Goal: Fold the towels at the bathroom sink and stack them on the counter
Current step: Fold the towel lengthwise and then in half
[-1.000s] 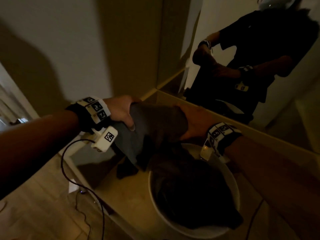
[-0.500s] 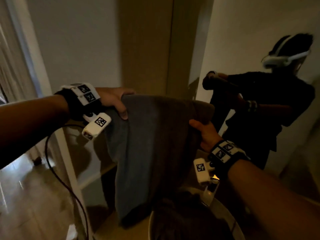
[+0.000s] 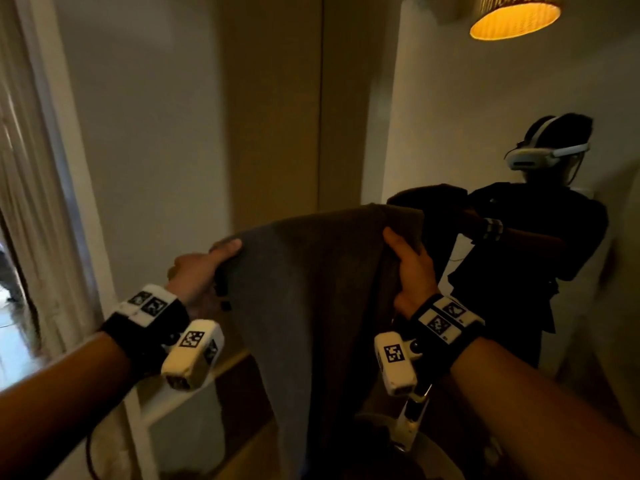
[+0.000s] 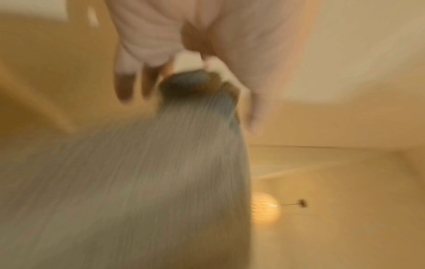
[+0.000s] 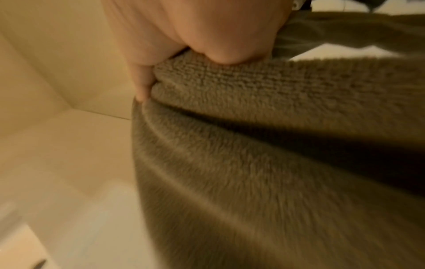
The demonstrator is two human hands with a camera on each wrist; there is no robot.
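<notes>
A grey towel (image 3: pixel 311 306) hangs spread between my two hands, high above the sink. My left hand (image 3: pixel 204 268) pinches its top left corner, thumb over the near face. My right hand (image 3: pixel 408 261) grips the top right corner, fingers curled into the cloth. The blurred left wrist view has the towel (image 4: pixel 149 182) streaming down from my left hand (image 4: pixel 190 72). Up close in the right wrist view, my right hand (image 5: pixel 184 45) clamps a fold of the towel (image 5: pixel 276 145). The towel's lower end drops out of sight at the bottom.
The white round sink rim (image 3: pixel 440 455) shows at the bottom with dark cloth inside. A faucet (image 3: pixel 412 417) stands just below my right wrist. The mirror (image 3: pixel 519 150) on the right reflects a person. The wooden counter (image 3: pixel 249 452) lies lower left, a window (image 3: pixel 20 271) far left.
Both hands have risen and moved apart, lifting the towel out of the sink and spreading it wide. The head view has tilted upward.
</notes>
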